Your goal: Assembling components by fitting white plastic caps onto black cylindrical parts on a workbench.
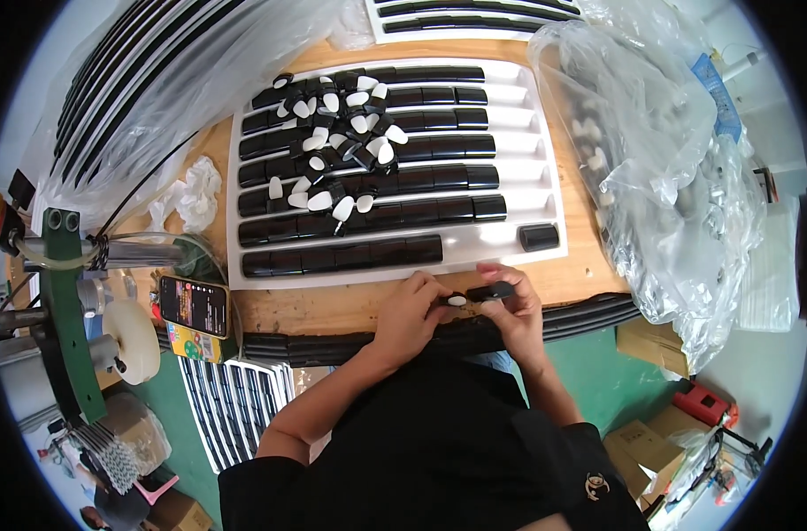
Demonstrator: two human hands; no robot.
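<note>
Near the table's front edge, my left hand [411,314] pinches a small black part with a white oval pad [457,301]. Close beside it, the fingers of my right hand [520,319] are closed on a glossy black piece [492,290]. The two pieces are side by side; whether they touch I cannot tell. Just beyond my hands lies a white tray [501,248] with rows of glossy black blocks [342,257]. A lone black block [538,237] sits at the right end of its nearest row. Loose black parts with white pads [342,208] are heaped over the tray's left and middle.
Left of the tray stand a phone [194,305] with its screen lit and a green metal machine [72,310] with a pale roller [131,341]. Crumpled tissue [195,195] lies behind the phone. Clear plastic bags [642,133] bulge at the right. A dark padded edge [580,316] borders the table.
</note>
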